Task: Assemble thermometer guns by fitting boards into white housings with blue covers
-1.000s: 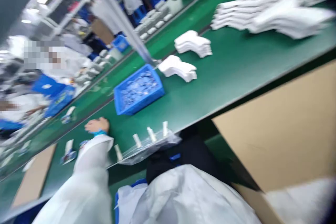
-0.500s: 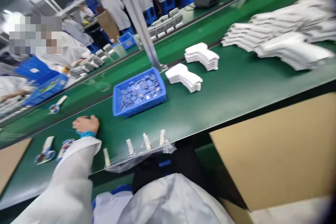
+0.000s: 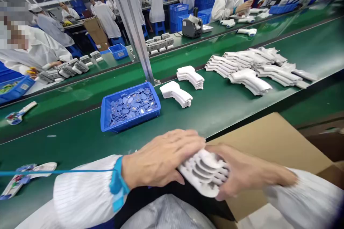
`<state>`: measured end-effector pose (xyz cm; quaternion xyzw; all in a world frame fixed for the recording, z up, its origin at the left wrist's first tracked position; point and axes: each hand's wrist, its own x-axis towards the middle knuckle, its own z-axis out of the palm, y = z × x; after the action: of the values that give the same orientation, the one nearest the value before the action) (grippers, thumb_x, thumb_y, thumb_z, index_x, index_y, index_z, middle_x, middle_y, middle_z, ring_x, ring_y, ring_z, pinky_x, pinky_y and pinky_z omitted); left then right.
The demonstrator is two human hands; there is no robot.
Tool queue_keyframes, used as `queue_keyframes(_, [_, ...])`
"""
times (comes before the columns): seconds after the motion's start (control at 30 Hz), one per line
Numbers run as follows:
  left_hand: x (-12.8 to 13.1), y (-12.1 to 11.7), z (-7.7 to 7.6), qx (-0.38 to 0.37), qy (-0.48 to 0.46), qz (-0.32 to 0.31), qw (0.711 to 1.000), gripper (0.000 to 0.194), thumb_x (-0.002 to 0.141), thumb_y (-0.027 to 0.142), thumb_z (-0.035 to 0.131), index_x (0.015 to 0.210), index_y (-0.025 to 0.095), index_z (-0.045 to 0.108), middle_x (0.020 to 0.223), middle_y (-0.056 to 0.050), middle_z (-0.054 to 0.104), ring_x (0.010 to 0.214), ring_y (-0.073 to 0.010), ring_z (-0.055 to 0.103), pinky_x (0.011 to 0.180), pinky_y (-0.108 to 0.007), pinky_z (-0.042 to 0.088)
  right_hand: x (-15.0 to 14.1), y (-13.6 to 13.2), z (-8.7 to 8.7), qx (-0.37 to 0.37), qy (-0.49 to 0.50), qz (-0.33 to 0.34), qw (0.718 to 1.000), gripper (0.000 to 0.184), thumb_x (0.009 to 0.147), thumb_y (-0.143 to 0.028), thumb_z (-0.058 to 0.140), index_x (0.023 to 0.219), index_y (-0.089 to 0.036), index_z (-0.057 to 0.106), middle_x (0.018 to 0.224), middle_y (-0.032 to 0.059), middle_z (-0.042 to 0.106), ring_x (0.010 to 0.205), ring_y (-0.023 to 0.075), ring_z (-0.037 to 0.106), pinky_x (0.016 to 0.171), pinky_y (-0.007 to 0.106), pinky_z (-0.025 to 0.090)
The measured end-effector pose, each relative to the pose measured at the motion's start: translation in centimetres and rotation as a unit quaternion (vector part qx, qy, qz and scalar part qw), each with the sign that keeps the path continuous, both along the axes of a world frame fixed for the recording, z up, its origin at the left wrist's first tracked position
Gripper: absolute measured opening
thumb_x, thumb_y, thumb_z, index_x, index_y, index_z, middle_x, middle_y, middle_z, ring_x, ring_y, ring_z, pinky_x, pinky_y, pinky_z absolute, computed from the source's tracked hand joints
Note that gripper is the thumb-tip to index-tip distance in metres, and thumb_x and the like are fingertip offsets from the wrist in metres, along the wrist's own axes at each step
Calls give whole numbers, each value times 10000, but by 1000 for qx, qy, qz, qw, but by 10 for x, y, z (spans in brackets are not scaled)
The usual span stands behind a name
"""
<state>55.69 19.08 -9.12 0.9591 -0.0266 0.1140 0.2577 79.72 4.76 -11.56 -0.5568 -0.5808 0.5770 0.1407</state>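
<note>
Between my hands, in front of my lap at the bench edge, is a stack of white plastic housing halves (image 3: 204, 175), its hollow, ribbed sides facing me. My right hand (image 3: 242, 168) wraps round its right end. From the left, my left hand (image 3: 163, 157) is closed against it with the fingers laid over the top. A blue wristband with a cord is on my left wrist. Beyond my hands stands a blue bin (image 3: 131, 123) of small blue disc-shaped boards. To its right lie two short stacks of pistol-shaped housing halves (image 3: 176, 93).
A larger pile of white housings (image 3: 242, 64) lies farther right on the green bench (image 3: 217, 109). An open cardboard box (image 3: 268, 139) is below the right edge. Partly assembled units (image 3: 29, 175) lie at left. A metal post (image 3: 134, 25) rises behind the bin; co-workers sit across.
My left hand has come from the left side of the bench to my front. My right hand has entered view, and both hold a stack of housings. The view has shifted to the right.
</note>
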Motion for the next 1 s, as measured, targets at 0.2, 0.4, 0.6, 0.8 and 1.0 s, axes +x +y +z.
queue_keyframes(0.2, [11,26,-13,-167,61,211,961,579,657,398,836,1124,222,541,1030,-43,664,867,-223,641,753,-354,527,-7,90,27,11,2,17,1000,675,609,-386,881,1198,-197,610,1026,-8,690,910,179,650,777,262,526])
queue_keyframes(0.4, [47,30,-48,-349,155,390,838,646,666,651,805,1092,227,568,1063,-108,710,935,-294,699,708,-381,564,-4,88,-11,267,-368,-28,890,592,774,-137,698,1340,-159,528,1318,145,614,1213,294,573,959,394,476])
queue_keyframes(0.6, [89,59,-15,-64,90,313,943,655,804,446,749,1330,161,482,1458,-182,499,1391,-342,435,1151,-465,399,24,77,-37,144,-529,-112,829,188,856,-234,611,1030,-195,554,943,96,696,827,272,670,582,312,324])
queue_keyframes(0.8, [133,154,5,82,229,360,901,722,691,116,793,1329,69,457,1346,-254,585,1267,-373,571,1030,-447,481,84,72,-32,73,-577,-209,786,190,852,-285,635,975,-196,521,875,127,670,779,284,658,580,321,303])
queue_keyframes(1.0, [144,170,-11,75,286,344,891,694,716,138,800,1327,62,481,1342,-259,602,1258,-374,599,989,-415,509,68,53,-46,106,-563,-178,800,187,826,-267,642,919,-221,485,813,91,653,700,281,638,588,343,321])
